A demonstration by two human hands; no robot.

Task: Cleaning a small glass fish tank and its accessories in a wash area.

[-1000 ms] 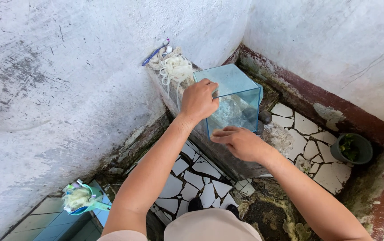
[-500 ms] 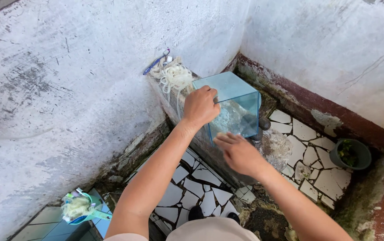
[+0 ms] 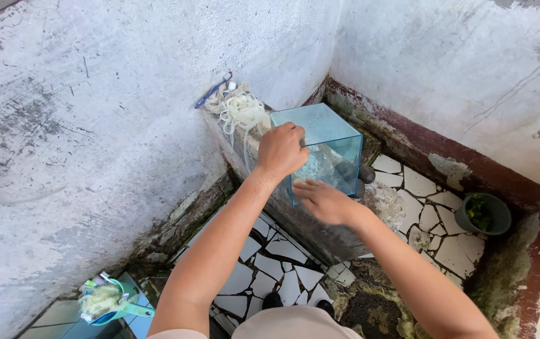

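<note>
While the small glass tank (image 3: 320, 150) stands on top of a low concrete ledge (image 3: 310, 226) in the corner of two whitewashed walls, both hands are on it. The tank is a clear, blue-tinted cube, open at the top, sitting upright; pale residue or water shows through its near panes, though what it holds cannot be told.

Left hand (image 3: 280, 150): placed at the tank's near left upper corner, fingers curled together over the rim, thumb side toward the camera. The fingertips dip behind the glass edge, so the grip is closed on the rim.

Right hand (image 3: 323, 201): lying against the lower front pane, palm down, fingers extended and held close together, flat rather than pinching. Whether the fingertips reach under the base cannot be told.

Surroundings: a tangle of white cord (image 3: 238, 110) lies on the ledge just behind the tank, with a blue toothbrush (image 3: 212, 91) resting against the wall beside it. A dark round stone (image 3: 366, 174) sits touching the tank's right lower side. The floor is broken white tile set in dark mortar. A dark pot with green plants (image 3: 483, 213) stands well apart at the right wall. A teal scoop holding pale fibre (image 3: 103, 301) lies lower left.
</note>
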